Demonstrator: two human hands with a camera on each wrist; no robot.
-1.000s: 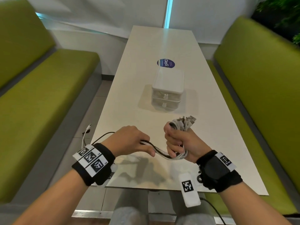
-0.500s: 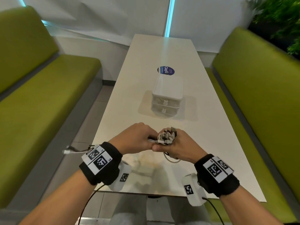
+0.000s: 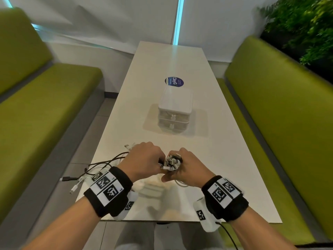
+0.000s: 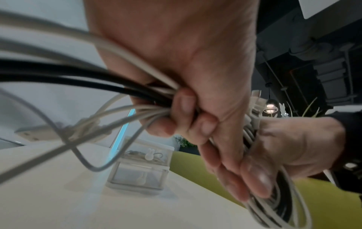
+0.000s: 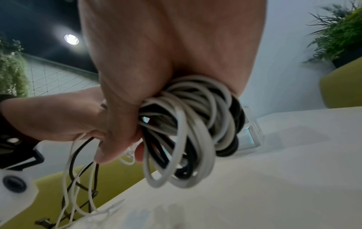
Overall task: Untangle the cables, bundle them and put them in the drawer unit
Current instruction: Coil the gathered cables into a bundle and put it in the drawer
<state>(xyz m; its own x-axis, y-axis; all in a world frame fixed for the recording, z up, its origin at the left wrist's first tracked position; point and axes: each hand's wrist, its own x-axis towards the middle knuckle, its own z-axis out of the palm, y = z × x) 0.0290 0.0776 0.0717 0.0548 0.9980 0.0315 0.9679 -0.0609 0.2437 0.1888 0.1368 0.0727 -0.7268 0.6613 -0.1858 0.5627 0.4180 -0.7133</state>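
Bundling is partly done: the right hand (image 3: 187,166) has its grip curled round a coil of white and black cables (image 5: 188,131), the left hand (image 3: 144,159) pinching their loose tails (image 3: 100,165) just beside it over the near tabletop (image 3: 225,159). Remaining, I judge: finishing the coil and opening the closed drawer unit (image 3: 174,109) farther off.

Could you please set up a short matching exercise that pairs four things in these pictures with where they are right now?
Things
1. coiled cable bundle
2. loose cable ends
3. drawer unit
4. round blue sticker

Places
A. on the table, just beyond the drawer unit
B. gripped in the right hand
C. trailing from the left hand over the table's left edge
D. standing mid-table, both drawers closed

Pairs: 1-B, 2-C, 3-D, 4-A
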